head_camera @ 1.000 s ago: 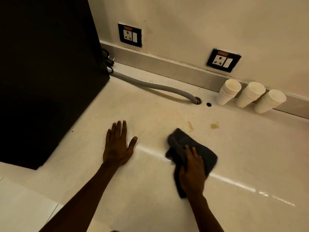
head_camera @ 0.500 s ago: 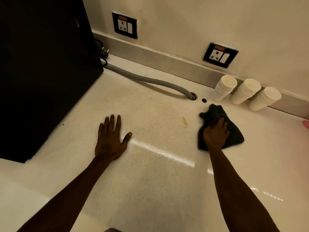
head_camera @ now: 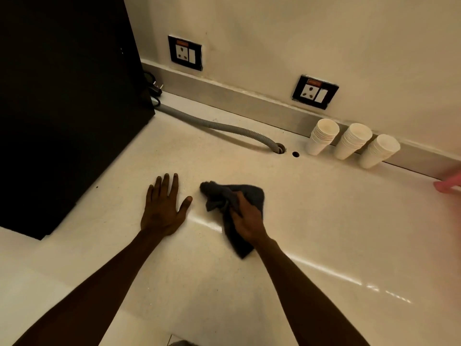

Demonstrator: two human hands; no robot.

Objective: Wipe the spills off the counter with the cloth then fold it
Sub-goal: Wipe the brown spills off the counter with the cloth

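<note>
A dark grey cloth (head_camera: 219, 196) lies crumpled on the pale counter (head_camera: 324, 221), near its middle. My right hand (head_camera: 247, 218) presses down on the cloth's near half, fingers gripping the fabric. My left hand (head_camera: 163, 208) rests flat on the counter just left of the cloth, fingers spread, holding nothing. No yellow spill marks show on the counter around the cloth.
A tall black appliance (head_camera: 62, 108) fills the left side. A grey corrugated hose (head_camera: 224, 128) runs from it to a hole in the counter. Three stacks of white paper cups (head_camera: 349, 143) stand against the back wall. A pink object (head_camera: 449, 183) shows at the right edge.
My right hand has swept the cloth from the back near the cups toward the left and nearer, over the spot where yellow stains were. The left hand stayed flat.
</note>
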